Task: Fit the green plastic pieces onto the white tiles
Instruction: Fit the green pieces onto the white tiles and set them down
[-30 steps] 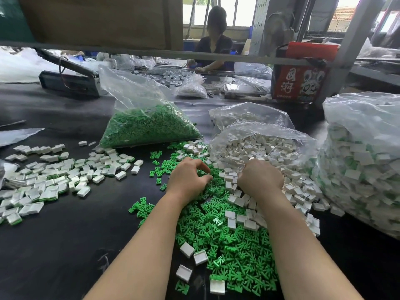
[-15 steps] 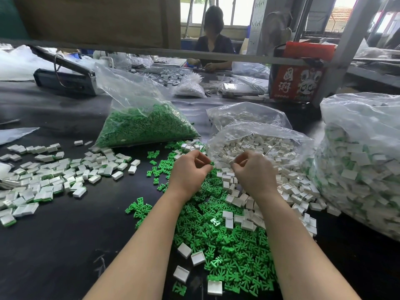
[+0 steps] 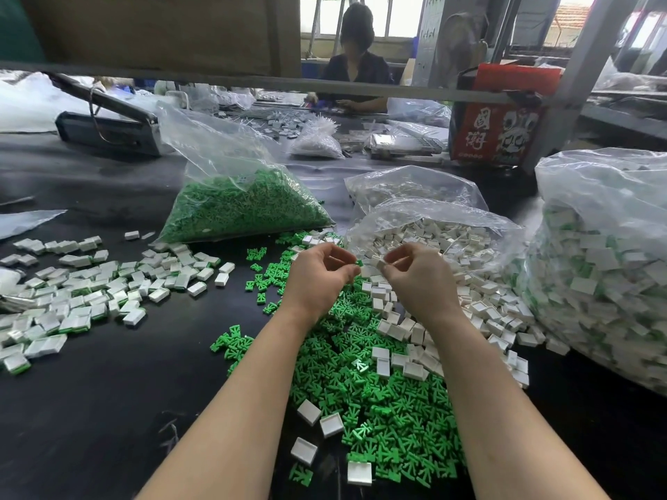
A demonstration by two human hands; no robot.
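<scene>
Both hands hover above the black bench (image 3: 90, 409): left hand (image 3: 317, 279) pinches a small green plastic piece (image 3: 359, 263), right hand (image 3: 415, 279) pinches a white plastic tile (image 3: 379, 263) just beside it, nearly touching.

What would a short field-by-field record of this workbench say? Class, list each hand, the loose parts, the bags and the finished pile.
left hand: pinches a green piece
right hand: pinches a white tile
loose green pieces: heaped under both forearms
loose white tiles: spilled from the open tile bag
green bag: behind the left hand
large bag: far right, holds white and green tiles
finished pile: left side of the black table
</scene>
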